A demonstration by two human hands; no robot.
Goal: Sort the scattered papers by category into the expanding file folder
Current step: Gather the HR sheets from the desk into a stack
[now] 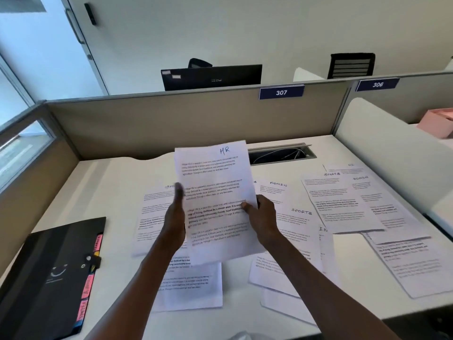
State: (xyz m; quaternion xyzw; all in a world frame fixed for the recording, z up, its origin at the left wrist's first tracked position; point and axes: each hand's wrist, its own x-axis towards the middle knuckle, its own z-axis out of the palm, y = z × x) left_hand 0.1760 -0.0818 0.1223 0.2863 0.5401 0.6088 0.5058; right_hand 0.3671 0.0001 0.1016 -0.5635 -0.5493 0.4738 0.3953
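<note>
While both hands [262, 214] hold it, the HR sheet [215, 200] hangs above the desk [117, 182].

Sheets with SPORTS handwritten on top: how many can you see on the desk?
2 clearly: one SPORTS sheet right of the right hand, another farther right. A third heading left of the held HR sheet is partly hidden; more may be covered.

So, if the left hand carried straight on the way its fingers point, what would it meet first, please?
The left hand holds the HR sheet and points away and up. Past the sheet's edge, the partition looks likeliest, though depth is unclear.
</note>
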